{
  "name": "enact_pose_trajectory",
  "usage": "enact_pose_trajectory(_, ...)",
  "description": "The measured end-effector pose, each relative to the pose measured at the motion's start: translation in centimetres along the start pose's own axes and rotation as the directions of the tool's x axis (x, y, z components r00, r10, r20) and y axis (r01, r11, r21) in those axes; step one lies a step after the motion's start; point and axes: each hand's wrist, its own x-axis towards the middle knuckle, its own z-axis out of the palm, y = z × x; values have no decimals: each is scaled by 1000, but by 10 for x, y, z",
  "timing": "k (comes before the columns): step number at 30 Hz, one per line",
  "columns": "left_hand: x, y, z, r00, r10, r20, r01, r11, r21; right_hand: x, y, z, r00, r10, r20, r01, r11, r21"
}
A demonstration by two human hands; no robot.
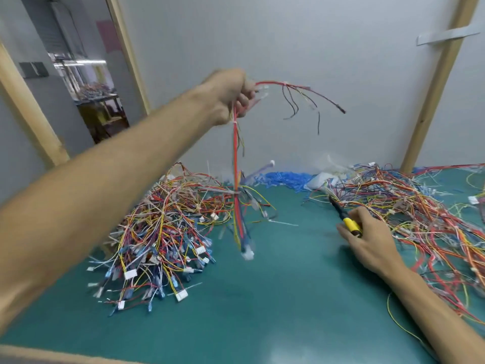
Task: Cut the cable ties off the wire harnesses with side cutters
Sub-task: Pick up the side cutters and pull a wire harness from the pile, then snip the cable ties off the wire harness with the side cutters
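My left hand [233, 97] is raised high and grips a wire harness [237, 164] of red, yellow and blue wires. The harness hangs down to a white connector just above the table, and loose ends arc to the right of the fist. A white cable tie [235, 123] circles the bundle just under the hand. My right hand [367, 237] rests on the green table and holds the yellow-handled side cutters [345, 218], whose dark jaws point up and left toward the right-hand wire heap.
A big heap of harnesses [162, 232] lies on the green table [262, 311] at the left. A second tangled heap [409, 206] spreads across the right. Blue parts [283, 178] lie against the grey back wall. Cut ties [283, 223] lie loose. Wooden posts stand at both sides.
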Motion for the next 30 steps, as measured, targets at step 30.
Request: enact_pose_trajectory(30,-113,-263,83,897,315,309,-436,736,517,-4,-29,17,861,215,461,-495,149,856)
